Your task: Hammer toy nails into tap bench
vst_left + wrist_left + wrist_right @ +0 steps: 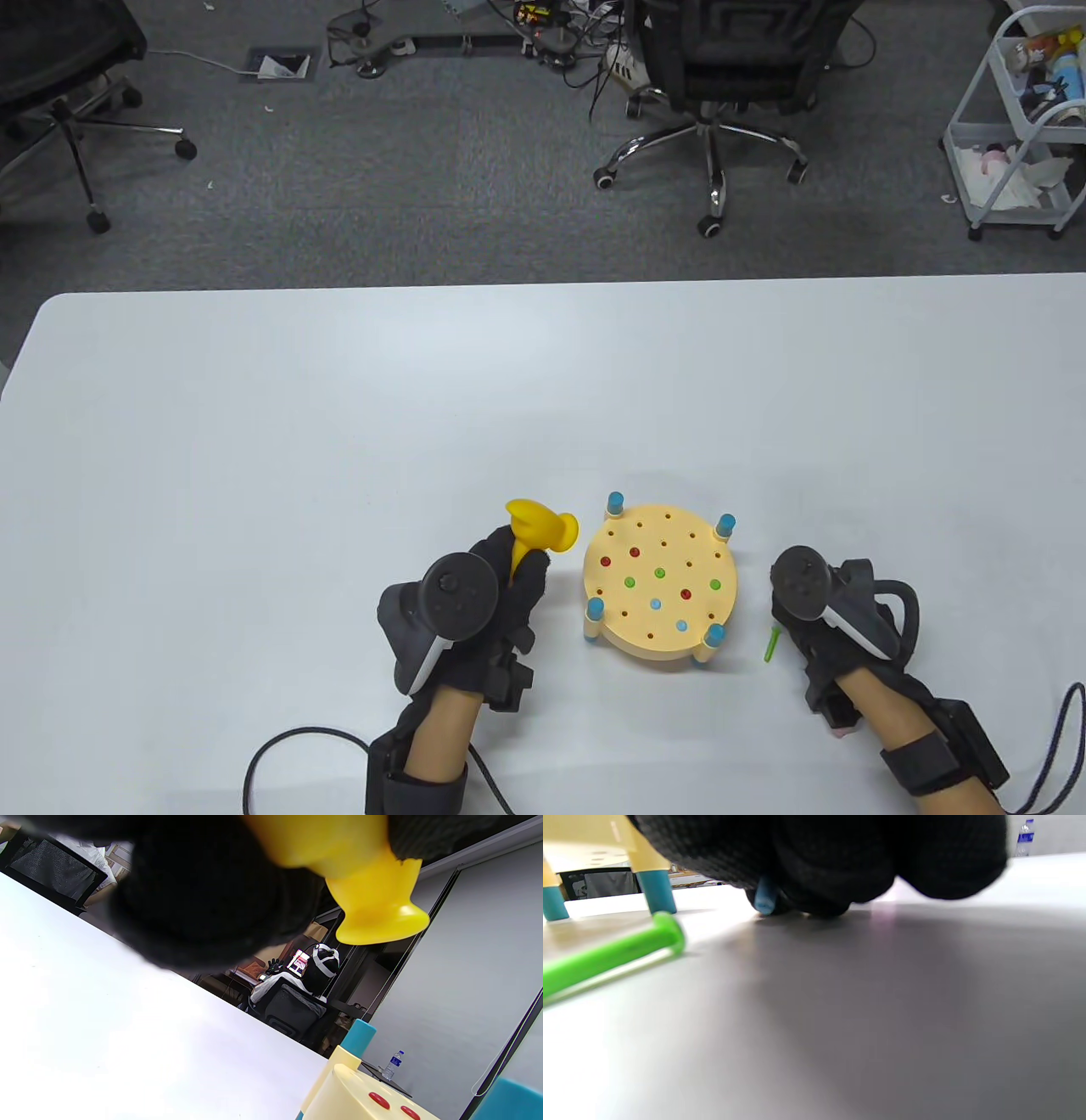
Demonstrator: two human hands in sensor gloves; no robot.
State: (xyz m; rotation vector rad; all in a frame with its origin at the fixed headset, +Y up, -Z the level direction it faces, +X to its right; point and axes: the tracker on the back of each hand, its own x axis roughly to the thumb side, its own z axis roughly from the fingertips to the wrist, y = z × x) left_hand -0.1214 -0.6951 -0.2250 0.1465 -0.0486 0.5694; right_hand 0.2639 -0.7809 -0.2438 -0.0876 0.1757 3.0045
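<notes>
Gripping the yellow toy hammer point(540, 528) by its handle, the left hand point(475, 598) sits just left of the tap bench point(660, 586), the hammer's head poking up and toward the far side of the white table point(339, 441), its flared face turned toward the bench's near-left edge. The bench stands between the two hands, a round cream top on blue-capped legs, with red, green and blue nail heads already seated in some of its holes and many holes empty. The right hand point(836, 615) rests knuckles-down on the table to the right of the bench, fingers curled under; in the right wrist view a short blue nail point(765, 897) shows at the gloved fingertips point(814, 895) where they meet the table, so I judge the hand is pinching it, though the grip itself is mostly hidden. A loose green nail point(771, 643) lies flat on the table between that hand and the bench, just beside the hand, its long axis running roughly near-to-far, head at the far end. The coming move hangs on this: the nails lie on the right hand's side, the hammer on the left, so the right hand is the nearer one to carry a nail leftward to an empty hole
</notes>
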